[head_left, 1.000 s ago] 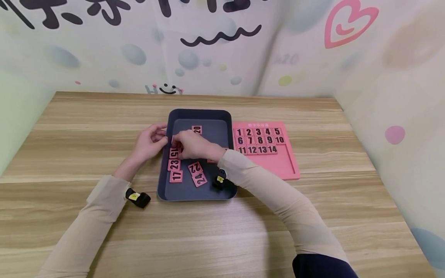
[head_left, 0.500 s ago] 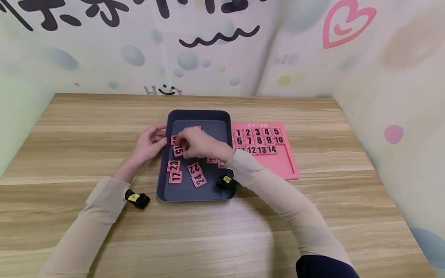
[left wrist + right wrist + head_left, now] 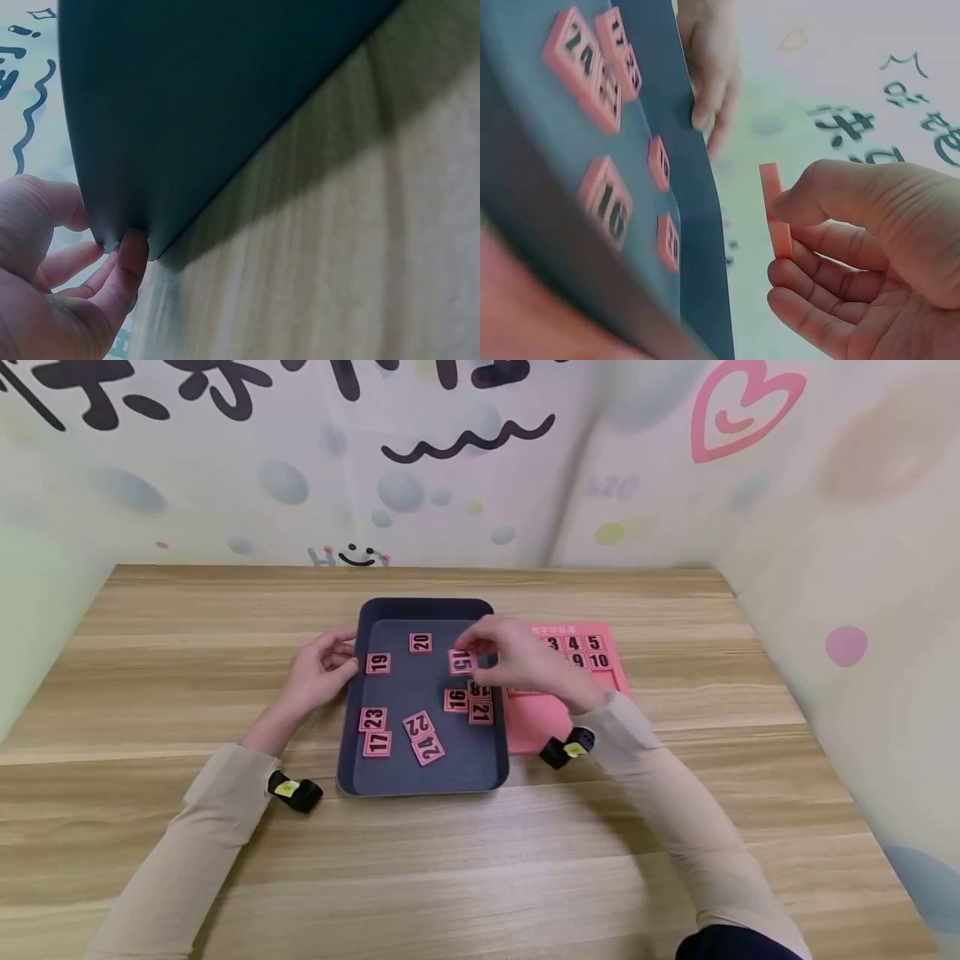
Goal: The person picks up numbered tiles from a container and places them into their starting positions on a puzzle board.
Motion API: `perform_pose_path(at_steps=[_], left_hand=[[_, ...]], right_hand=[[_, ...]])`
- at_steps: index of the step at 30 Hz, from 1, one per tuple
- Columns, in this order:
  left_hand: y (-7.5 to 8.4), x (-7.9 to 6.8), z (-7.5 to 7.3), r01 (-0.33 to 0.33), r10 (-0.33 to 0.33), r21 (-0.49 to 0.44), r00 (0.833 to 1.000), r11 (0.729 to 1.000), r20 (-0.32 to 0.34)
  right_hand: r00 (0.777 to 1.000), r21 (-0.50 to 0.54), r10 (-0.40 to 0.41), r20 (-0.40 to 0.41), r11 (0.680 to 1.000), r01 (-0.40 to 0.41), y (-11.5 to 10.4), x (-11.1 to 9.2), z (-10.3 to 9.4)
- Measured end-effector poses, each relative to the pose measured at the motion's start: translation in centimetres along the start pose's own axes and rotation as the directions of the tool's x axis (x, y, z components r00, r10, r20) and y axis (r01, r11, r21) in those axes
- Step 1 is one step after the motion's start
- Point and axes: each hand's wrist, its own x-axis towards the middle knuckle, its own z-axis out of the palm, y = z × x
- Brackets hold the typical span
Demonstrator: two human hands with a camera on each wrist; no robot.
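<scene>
My right hand [image 3: 517,652] pinches a pink number tile marked 15 [image 3: 461,662] between thumb and fingers, over the right part of the dark tray [image 3: 427,779]. In the right wrist view the held tile [image 3: 775,210] shows edge-on, above the tray wall. My left hand [image 3: 321,670] rests at the tray's left side with relaxed fingers, its fingertips [image 3: 133,244] against the outer wall in the left wrist view. Inside the tray lie several loose tiles, among them 20 [image 3: 421,643], 19 [image 3: 378,663], 23 [image 3: 372,719] and 16 [image 3: 455,700].
Right beside the tray lies a pink number board [image 3: 542,727] with rows of tiles in its upper part, partly covered by my right hand and wrist. The wooden table [image 3: 375,877] runs back to a printed wall sheet [image 3: 300,510].
My right hand has picked up tile 15 from the tray's left side and carried it rightward across the tray. The left hand stays at the tray's edge.
</scene>
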Motion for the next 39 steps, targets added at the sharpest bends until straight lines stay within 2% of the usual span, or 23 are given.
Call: perform_pose_path(at_steps=[5,9,20,26,35,39], left_hand=[[0.0,0.0,0.0,0.015,-0.015,0.012,1.0,1.0,-0.003],[-0.1,0.1,0.1,0.014,-0.014,0.024,1.0,1.0,-0.004],[-0.2,0.1,0.2,0.002,-0.002,0.029,1.0,1.0,-0.011],[-0.2,0.1,0.2,0.005,-0.004,0.028,1.0,1.0,-0.007],[0.0,-0.1,0.0,0.02,-0.02,0.034,1.0,0.999,0.001],[0.1,0.0,0.0,0.023,-0.023,0.036,1.0,0.999,0.008]], right_hand=[[0.997,0.044,0.026,-0.079,0.999,-0.022,2.3,-3.1,-1.4],[0.991,0.023,0.009,-0.131,1.0,-0.006,4.3,-5.6,-2.1],[0.985,-0.024,0.117,-0.123,0.992,-0.121,8.3,-11.3,-2.3],[0.977,-0.039,0.197,-0.087,0.979,-0.201,9.3,-12.8,-2.2],[0.974,-0.082,0.222,-0.045,0.971,-0.226,9.8,-13.4,-2.1],[0.967,-0.085,0.242,-0.074,0.965,-0.248,9.6,-13.5,-2.1]])
